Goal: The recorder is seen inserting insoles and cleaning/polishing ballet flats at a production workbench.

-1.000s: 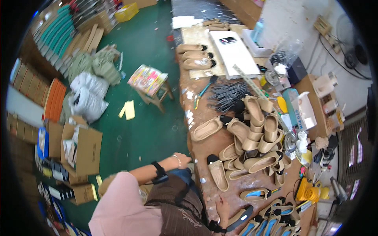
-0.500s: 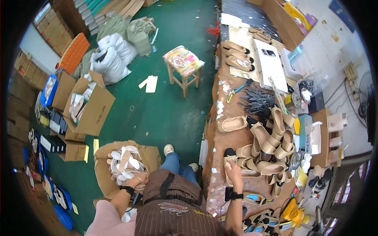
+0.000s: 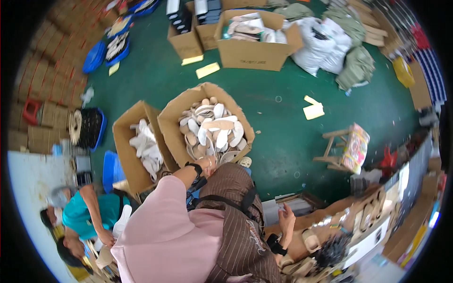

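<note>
My left hand (image 3: 207, 165) reaches down at the near edge of a cardboard box (image 3: 171, 123) heaped with white and tan insoles (image 3: 220, 126). Its fingers are partly hidden among the insoles, so I cannot tell whether it grips one. Over the near edge of the worktable my right hand (image 3: 286, 219) is raised, with its fingers apart and no shoe in it. Close to it on the brown tabletop is a beige flat shoe (image 3: 310, 240), with more beige shoes (image 3: 299, 267) piled below.
A second cardboard box (image 3: 126, 137) with white pieces stands beside the insole box. At the lower left sits a co-worker in a teal shirt (image 3: 94, 210), holding a white sole-shaped piece. A wooden stool (image 3: 354, 148), white sacks (image 3: 321, 47) and an open carton (image 3: 250, 54) stand on the green floor.
My view has swung left toward the boxes, bringing the co-worker into sight. My right hand has come off the beige shoe on the table. My left hand remains at the insole box.
</note>
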A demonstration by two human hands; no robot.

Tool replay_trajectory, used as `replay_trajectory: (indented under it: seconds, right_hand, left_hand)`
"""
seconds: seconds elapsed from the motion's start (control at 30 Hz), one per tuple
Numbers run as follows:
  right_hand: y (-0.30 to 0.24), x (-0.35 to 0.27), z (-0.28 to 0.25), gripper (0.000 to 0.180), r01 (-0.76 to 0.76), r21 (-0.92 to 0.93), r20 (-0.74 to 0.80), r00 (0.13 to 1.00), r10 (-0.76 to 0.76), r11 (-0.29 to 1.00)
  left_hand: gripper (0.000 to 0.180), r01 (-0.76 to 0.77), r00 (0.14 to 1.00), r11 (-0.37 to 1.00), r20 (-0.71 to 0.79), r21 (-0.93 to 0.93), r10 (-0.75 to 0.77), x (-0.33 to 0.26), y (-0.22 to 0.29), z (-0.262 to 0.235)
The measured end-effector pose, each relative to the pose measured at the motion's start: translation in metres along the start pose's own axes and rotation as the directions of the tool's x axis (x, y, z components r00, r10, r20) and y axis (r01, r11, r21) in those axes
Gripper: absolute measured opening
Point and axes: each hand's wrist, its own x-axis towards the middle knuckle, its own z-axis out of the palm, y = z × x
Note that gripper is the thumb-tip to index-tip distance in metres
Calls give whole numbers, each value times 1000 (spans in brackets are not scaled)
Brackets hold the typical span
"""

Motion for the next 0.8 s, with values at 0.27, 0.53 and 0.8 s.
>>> replay_trajectory:
  seconds: [0.27,0.53,0.8]
  right_hand:
    - [-91,139,-42,44,324,-263,319,918,-235,909]
    - [-197,292,5,47,635,-284,694,653,-303,718]
    - [-256,412,136,71,658,-213,872,461,-163,723]
  left_hand:
    - [42,-68,804,651,-428,-756,-413,-114,53,-22]
    - [16,-299,428,213,-330,-930,-841,-99,63,156]
    - [24,-266,572,-377,170,-887,-802,-78,223,252]
